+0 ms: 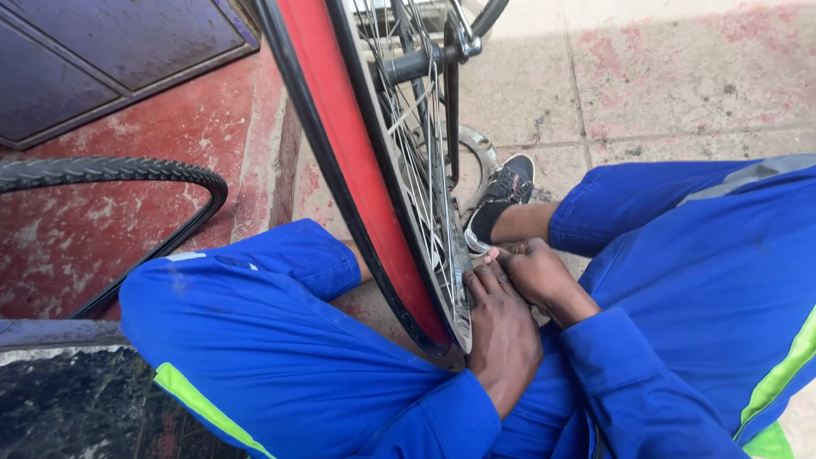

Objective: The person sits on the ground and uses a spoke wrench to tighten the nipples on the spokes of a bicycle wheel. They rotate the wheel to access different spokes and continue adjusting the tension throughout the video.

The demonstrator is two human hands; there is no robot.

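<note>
A bicycle wheel (399, 170) stands upright between my knees, with a silver spoked rim (442, 255) and a red band (348, 144) edged in black around it. My left hand (503, 340) wraps the lowest part of the rim from the right side, fingers curled over its edge. Just above, my right hand (540, 276) presses its bent fingertips together against the rim edge. What lies under those fingertips is hidden. Blue overall sleeves and legs with lime stripes surround the wheel.
A loose black tyre (127, 170) lies on the worn red floor at the left, below a purple door panel (110, 51). My black shoe (510, 183) rests on pale paving behind the wheel. A dark slab (59, 408) fills the bottom left corner.
</note>
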